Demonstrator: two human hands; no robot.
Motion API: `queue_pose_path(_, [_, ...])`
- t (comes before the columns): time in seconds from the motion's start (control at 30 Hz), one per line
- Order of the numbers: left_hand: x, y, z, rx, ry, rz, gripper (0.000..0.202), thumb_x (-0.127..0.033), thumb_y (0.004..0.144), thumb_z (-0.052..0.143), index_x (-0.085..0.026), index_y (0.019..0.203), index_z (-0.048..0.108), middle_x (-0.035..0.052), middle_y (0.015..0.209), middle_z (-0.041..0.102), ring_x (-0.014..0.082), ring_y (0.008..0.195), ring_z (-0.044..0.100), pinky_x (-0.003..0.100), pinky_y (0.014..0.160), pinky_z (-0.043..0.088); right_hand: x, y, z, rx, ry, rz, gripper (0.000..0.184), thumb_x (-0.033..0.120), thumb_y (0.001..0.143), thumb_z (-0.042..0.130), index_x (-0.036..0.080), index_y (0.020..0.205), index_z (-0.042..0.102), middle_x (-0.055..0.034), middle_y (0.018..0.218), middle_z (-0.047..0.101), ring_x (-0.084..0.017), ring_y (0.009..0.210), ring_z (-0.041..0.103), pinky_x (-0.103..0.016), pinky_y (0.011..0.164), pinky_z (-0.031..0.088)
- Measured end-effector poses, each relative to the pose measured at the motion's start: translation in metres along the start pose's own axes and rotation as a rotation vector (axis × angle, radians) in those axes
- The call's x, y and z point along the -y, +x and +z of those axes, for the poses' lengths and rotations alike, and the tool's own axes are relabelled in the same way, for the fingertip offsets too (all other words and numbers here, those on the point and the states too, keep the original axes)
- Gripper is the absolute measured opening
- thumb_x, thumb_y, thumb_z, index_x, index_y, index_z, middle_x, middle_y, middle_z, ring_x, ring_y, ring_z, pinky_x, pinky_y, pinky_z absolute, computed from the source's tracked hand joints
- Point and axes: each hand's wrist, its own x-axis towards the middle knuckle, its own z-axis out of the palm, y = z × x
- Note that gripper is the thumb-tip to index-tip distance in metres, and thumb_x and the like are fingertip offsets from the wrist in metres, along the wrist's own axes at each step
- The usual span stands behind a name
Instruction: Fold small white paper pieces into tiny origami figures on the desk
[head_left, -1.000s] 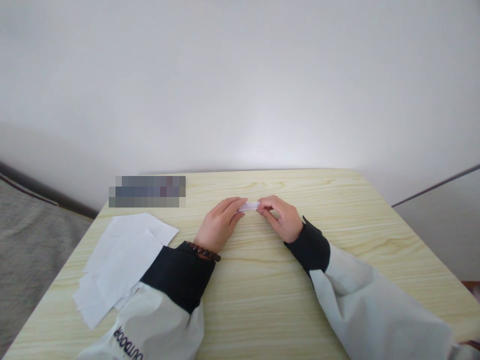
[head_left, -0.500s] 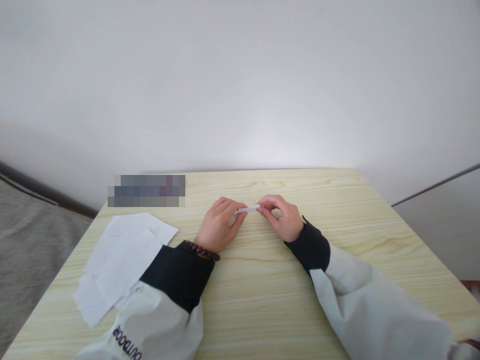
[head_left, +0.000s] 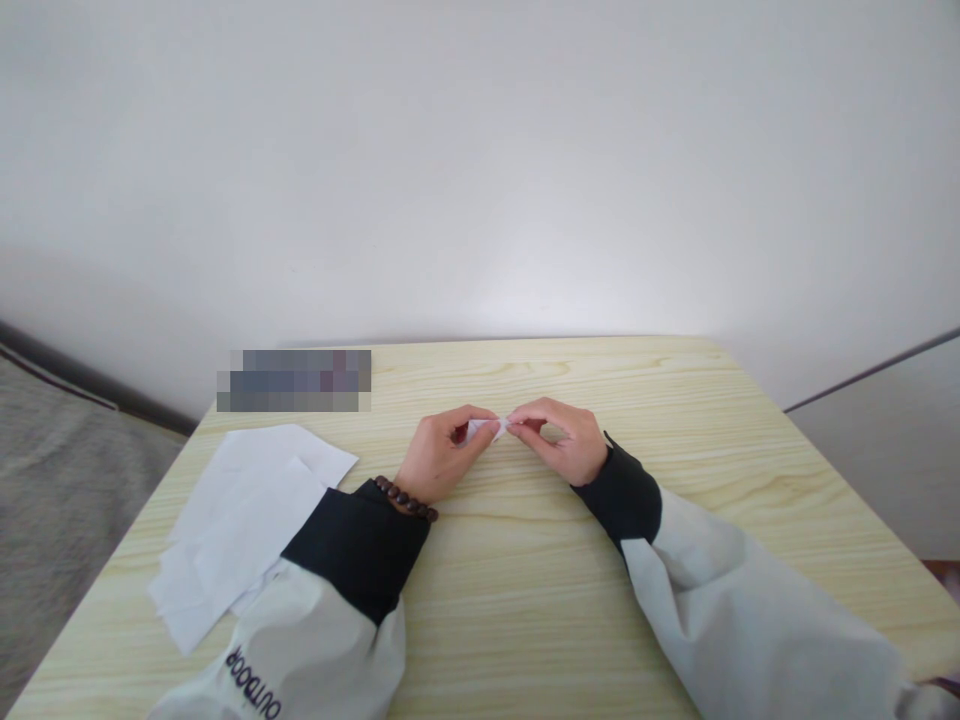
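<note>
A small folded piece of white paper (head_left: 480,428) is held between my two hands above the middle of the table (head_left: 510,590). My left hand (head_left: 446,450) pinches it between thumb and fingers, and part of the paper shows inside the curl of that hand. With thumb and index finger, my right hand (head_left: 562,437) grips the paper's right tip. The fingertips of both hands nearly meet, and they cover much of the paper, so its full shape is hidden.
Several loose sheets of white paper (head_left: 247,510) lie overlapping at the table's left side, partly under my left sleeve. Behind them is a blurred-out dark object (head_left: 296,382). A white wall (head_left: 480,180) rises at the table's far edge. Grey fabric (head_left: 67,510) is at the left.
My left hand has turned and slid its fingertips closer to the right hand's. The paper strip that stretched between the hands now shows mostly within the left hand's grip.
</note>
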Motion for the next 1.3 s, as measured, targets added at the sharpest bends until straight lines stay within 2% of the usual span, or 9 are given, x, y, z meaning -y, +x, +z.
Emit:
queue_pose_path(0.2, [-0.0005,0.0028,-0.005,0.129,-0.19,-0.107,0.03,-0.041,0.079,0.055,-0.014,0.079,0.068,-0.0004,0.062,0.059,0.0095,0.053,0.045,0.021,0.05,0.034,0.0004,-0.0001,-0.0005,0.0,0.032,-0.13,0.012,0.012,0.083,0.054,0.019,0.088,0.063,-0.005,0.08,0.068,-0.011,0.065,0.061,-0.023,0.063,0.053])
queue_pose_path(0.33, [-0.0021,0.0035,-0.007,0.167,-0.283,-0.166,0.032,-0.043,0.078,0.055,-0.014,0.078,0.068,-0.0016,0.059,0.058,0.0081,0.05,0.042,0.02,0.046,0.031,-0.0009,-0.0006,-0.0007,0.005,0.03,-0.171,0.013,0.01,0.083,0.055,0.017,0.09,0.062,-0.0062,0.082,0.068,-0.012,0.074,0.063,-0.024,0.068,0.053])
queue_pose_path(0.57, [-0.0005,0.0036,-0.0059,0.173,-0.247,-0.148,0.034,-0.046,0.078,0.055,-0.015,0.075,0.068,-0.0002,0.064,0.064,0.0096,0.054,0.048,0.021,0.052,0.037,-0.0005,0.0,-0.0013,0.052,-0.013,-0.243,0.017,0.008,0.083,0.052,0.019,0.092,0.061,-0.0057,0.085,0.068,-0.013,0.082,0.063,-0.025,0.074,0.053])
queue_pose_path(0.63, [-0.0008,0.0034,-0.0053,0.15,-0.201,-0.143,0.032,-0.045,0.077,0.055,-0.015,0.074,0.068,-0.0007,0.063,0.063,0.0095,0.054,0.047,0.021,0.052,0.037,0.0017,0.0002,-0.0015,0.045,0.002,-0.208,0.014,0.01,0.083,0.052,0.019,0.09,0.061,-0.0051,0.083,0.068,-0.012,0.078,0.063,-0.025,0.071,0.053])
queue_pose_path(0.8, [-0.0031,0.0015,-0.0018,0.074,-0.118,-0.122,0.029,-0.041,0.076,0.056,-0.015,0.074,0.068,-0.0028,0.057,0.06,0.0085,0.049,0.045,0.02,0.048,0.035,0.0046,0.0002,-0.0031,0.077,-0.003,-0.016,0.01,0.017,0.079,0.054,0.017,0.088,0.058,-0.0029,0.073,0.064,-0.012,0.065,0.059,-0.026,0.064,0.048])
queue_pose_path(1.03, [-0.004,-0.0013,0.0001,0.051,-0.012,0.074,0.02,-0.032,0.078,0.055,-0.017,0.076,0.068,0.0011,0.075,0.069,0.0135,0.069,0.06,0.022,0.065,0.044,-0.0019,-0.0013,0.0007,0.226,-0.029,0.019,0.011,0.02,0.082,0.051,0.016,0.075,0.058,-0.0015,0.064,0.06,-0.011,0.06,0.053,-0.023,0.06,0.041])
queue_pose_path(1.3, [-0.0037,-0.0014,0.0003,0.073,-0.006,0.081,0.022,-0.033,0.079,0.054,-0.017,0.076,0.068,0.0008,0.074,0.069,0.0128,0.066,0.06,0.022,0.064,0.045,-0.0014,-0.0009,-0.0024,0.303,0.053,0.036,0.015,0.018,0.082,0.048,0.016,0.073,0.06,-0.0003,0.061,0.057,-0.009,0.054,0.049,-0.02,0.053,0.038])
